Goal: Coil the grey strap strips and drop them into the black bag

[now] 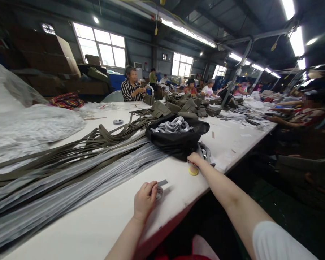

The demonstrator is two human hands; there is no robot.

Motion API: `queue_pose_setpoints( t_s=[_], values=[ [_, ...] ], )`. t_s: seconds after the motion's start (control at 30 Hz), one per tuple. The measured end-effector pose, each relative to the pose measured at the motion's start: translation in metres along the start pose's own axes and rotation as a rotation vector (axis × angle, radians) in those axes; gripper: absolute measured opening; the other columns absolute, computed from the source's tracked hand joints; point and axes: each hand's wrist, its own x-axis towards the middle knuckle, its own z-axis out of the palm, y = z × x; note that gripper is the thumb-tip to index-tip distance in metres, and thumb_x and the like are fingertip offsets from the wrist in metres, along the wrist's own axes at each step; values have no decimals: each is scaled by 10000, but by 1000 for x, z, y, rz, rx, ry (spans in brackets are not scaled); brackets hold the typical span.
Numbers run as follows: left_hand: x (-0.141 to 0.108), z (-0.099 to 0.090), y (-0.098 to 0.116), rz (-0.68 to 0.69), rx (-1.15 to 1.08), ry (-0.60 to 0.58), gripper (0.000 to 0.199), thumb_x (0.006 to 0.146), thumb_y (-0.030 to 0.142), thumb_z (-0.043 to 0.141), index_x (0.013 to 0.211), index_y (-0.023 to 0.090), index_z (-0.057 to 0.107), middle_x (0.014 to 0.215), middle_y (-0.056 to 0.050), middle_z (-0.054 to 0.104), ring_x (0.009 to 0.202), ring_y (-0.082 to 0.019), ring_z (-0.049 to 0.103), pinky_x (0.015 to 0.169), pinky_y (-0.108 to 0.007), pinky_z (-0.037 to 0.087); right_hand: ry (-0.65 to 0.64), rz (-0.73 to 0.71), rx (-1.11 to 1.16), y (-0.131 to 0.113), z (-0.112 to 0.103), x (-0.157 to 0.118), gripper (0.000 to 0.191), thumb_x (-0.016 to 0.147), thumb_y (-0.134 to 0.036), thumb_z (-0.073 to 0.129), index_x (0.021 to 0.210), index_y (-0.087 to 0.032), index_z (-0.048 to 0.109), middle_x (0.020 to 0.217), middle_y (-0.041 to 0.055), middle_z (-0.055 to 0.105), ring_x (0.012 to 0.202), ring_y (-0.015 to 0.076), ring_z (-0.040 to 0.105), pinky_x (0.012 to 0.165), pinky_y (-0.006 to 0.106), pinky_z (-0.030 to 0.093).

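Note:
My left hand (145, 200) is closed on a coiled grey strap (159, 193), whose flat end (162, 182) sticks out to the right above the white table (103, 224). My right hand (194, 159) reaches to the near edge of a black bag (176, 142), by a yellow tape roll (193, 170); its fingers are partly hidden, and what they hold, if anything, is too small to tell. Coiled grey straps (176, 125) fill the bag. More coils (205, 151) lie just right of it.
Long grey straps (97, 180) and olive strips (78, 148) stretch across the left of the table. Olive pieces (188, 106) are piled behind the bag. A person in stripes (131, 88) works at the far side; others line the right. Plastic-wrapped material (29, 122) stands left.

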Motion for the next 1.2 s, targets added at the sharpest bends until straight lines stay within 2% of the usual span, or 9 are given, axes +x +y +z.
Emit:
queue_pose_setpoints(
  t_s=[0.1,0.2,0.37,0.5,0.63,0.77,0.9,1.03,1.2],
  values=[
    [0,0,1,-22,-7,-25,339,960,386,364,999,218,656,756,-29,643,706,-146,608,667,-242,465,-89,1,101,6,-6,-26,319,933,-303,483,756,-98,651,651,63,665,537,138,606,534,262,491],
    [0,1,1,-42,-15,-42,343,957,392,372,1004,217,663,773,-34,643,727,-149,600,682,-245,458,-167,-104,208,11,2,-67,287,914,-264,425,784,-114,633,670,68,685,489,114,586,466,210,431],
    [0,2,2,-74,-35,-37,342,953,390,386,1008,212,673,788,-41,639,731,-151,592,691,-247,446,-358,-266,236,15,29,-119,119,817,-242,579,734,-160,597,627,-10,660,524,105,585,493,180,402],
    [-1,3,2,-79,-26,-30,332,950,383,398,1012,214,677,800,-43,641,740,-150,588,695,-243,442,-317,-280,140,6,42,-122,85,734,-229,684,743,-169,625,693,-3,672,630,131,594,570,207,391],
    [-3,5,2,-74,12,-57,324,948,390,404,1039,228,670,804,-38,640,743,-148,588,693,-238,438,-178,-226,52,-21,57,-121,212,804,-364,652,870,-163,647,867,78,699,807,204,630,675,264,413],
    [-4,5,0,-97,-6,-37,325,947,395,410,1048,226,668,807,-39,644,746,-148,593,713,-237,444,-120,-208,2,-41,69,-127,130,853,-278,590,871,-167,656,931,108,692,904,232,635,755,286,425],
    [-3,5,-5,-142,-69,28,324,946,372,407,1022,195,667,808,-43,661,772,-156,599,751,-259,459,-64,-187,-37,-45,70,-131,218,842,-231,571,1020,-119,628,1075,173,631,975,269,616,803,319,437],
    [-3,8,-8,-134,-84,64,323,941,378,413,1000,194,673,819,-47,678,788,-165,612,757,-277,472,-70,-169,-60,-46,68,-129,199,821,-165,531,964,-100,651,1064,197,620,953,279,624,801,329,446],
    [-5,10,-10,-152,-115,89,323,931,389,425,992,199,679,830,-49,687,805,-176,629,770,-296,483,-64,-133,-26,-44,69,-125,305,762,-118,542,1060,-97,606,1065,197,634,952,288,629,798,340,450]
  ],
)
